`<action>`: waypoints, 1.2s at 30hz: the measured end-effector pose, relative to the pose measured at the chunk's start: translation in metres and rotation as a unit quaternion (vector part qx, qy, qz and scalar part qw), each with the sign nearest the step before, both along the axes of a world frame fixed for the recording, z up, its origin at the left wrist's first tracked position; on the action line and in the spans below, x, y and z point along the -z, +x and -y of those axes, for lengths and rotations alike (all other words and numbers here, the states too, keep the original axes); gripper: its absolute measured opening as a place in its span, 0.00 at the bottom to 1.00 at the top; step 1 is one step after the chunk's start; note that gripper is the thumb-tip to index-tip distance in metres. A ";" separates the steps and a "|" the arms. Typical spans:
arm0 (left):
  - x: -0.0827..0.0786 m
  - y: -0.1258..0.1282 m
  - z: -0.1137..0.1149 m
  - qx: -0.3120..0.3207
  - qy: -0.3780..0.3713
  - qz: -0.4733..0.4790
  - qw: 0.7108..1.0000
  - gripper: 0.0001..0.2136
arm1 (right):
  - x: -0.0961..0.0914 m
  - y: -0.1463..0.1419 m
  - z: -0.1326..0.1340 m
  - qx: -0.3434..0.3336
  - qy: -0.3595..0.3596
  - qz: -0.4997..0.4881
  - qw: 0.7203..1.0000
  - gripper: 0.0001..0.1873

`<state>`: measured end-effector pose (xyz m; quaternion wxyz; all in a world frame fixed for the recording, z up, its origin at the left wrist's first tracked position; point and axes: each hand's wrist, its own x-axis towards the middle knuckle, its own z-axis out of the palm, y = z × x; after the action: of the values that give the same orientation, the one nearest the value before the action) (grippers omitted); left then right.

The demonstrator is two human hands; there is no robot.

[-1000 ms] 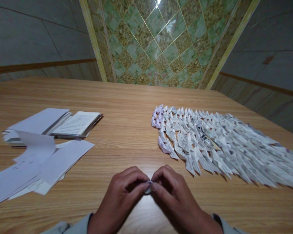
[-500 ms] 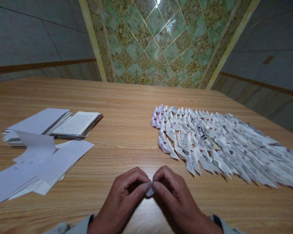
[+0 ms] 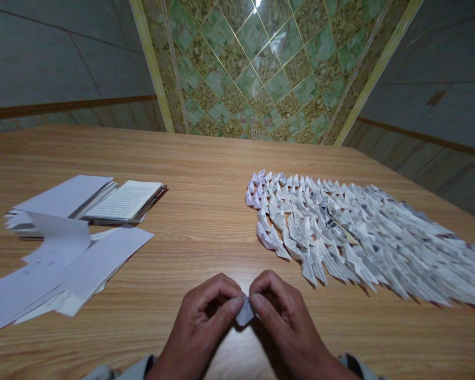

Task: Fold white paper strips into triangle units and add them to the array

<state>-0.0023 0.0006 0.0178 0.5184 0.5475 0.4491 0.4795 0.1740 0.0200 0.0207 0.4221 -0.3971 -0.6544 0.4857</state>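
Note:
Between my two hands, low in the middle of the head view, is a small folded piece of white paper (image 3: 244, 313). My left hand (image 3: 209, 314) pinches its left upper edge between thumb and forefinger. On the other side, my right hand (image 3: 283, 316) pinches the right upper edge the same way. The paper's lower part shows below the thumbs; its top is mostly hidden by the fingers. Both hands are just above the wooden table (image 3: 206, 211), fingertips close together.
Many folded paper boats (image 3: 340, 227) stand in tight rows on the right. At left lie loose white sheets (image 3: 106, 258), a stack of paper (image 3: 65, 195) and a printed stack (image 3: 126, 200). A tiled wall (image 3: 253, 74) rises beyond the table's far edge.
The fingertips have drawn slightly apart, and more of the folded paper shows below them. Both hands still pinch it; the sheets and boats stay put.

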 end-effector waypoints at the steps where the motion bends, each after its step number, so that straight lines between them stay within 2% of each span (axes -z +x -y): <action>1: -0.001 0.000 0.000 -0.016 0.001 0.001 1.000 0.13 | 0.001 0.001 -0.001 0.009 -0.006 -0.011 1.000 0.14; 5: -0.006 -0.001 -0.005 -0.103 -0.023 0.013 0.994 0.12 | 0.007 0.004 -0.005 0.065 -0.023 -0.043 0.997 0.13; 8: -0.006 0.000 -0.009 -0.137 -0.057 0.041 0.988 0.12 | 0.012 0.005 -0.005 0.071 -0.005 -0.046 0.996 0.11; 13: -0.002 -0.002 -0.011 -0.162 -0.098 0.116 0.975 0.14 | 0.008 0.006 -0.003 0.078 0.076 -0.030 0.994 0.08; 16: 0.002 -0.003 -0.010 -0.159 -0.097 0.121 0.975 0.14 | 0.002 0.006 -0.001 0.064 0.134 0.004 0.989 0.05; 17: 0.003 -0.003 -0.009 -0.152 -0.094 0.116 0.977 0.14 | 0.000 0.006 -0.001 0.050 0.156 0.017 0.986 0.07; 19: 0.006 -0.003 -0.006 -0.136 -0.084 0.109 0.981 0.13 | -0.003 0.006 -0.001 0.015 0.195 0.049 0.980 0.18; 21: 0.007 -0.002 -0.002 -0.123 -0.072 0.101 0.985 0.13 | -0.004 0.004 -0.001 -0.011 0.209 0.068 0.975 0.25; 22: 0.006 -0.002 -0.001 -0.116 -0.064 0.091 0.987 0.12 | -0.004 0.004 -0.001 -0.013 0.202 0.072 0.977 0.24; 27: 0.001 -0.001 0.001 -0.097 -0.029 0.045 0.994 0.12 | -0.005 0.000 -0.001 0.008 0.136 0.035 0.990 0.08; 32: 0.006 -0.004 0.000 -0.101 -0.036 0.070 0.992 0.11 | -0.010 0.000 0.000 0.000 0.066 -0.021 0.998 0.07; 36: 0.007 -0.005 -0.001 -0.119 -0.037 0.079 0.989 0.11 | -0.013 0.002 0.000 0.017 0.068 0.000 0.998 0.05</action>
<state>-0.0070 0.0017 0.0110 0.5110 0.4309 0.4866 0.5625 0.1759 0.0204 0.0337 0.4560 -0.3788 -0.6790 0.4330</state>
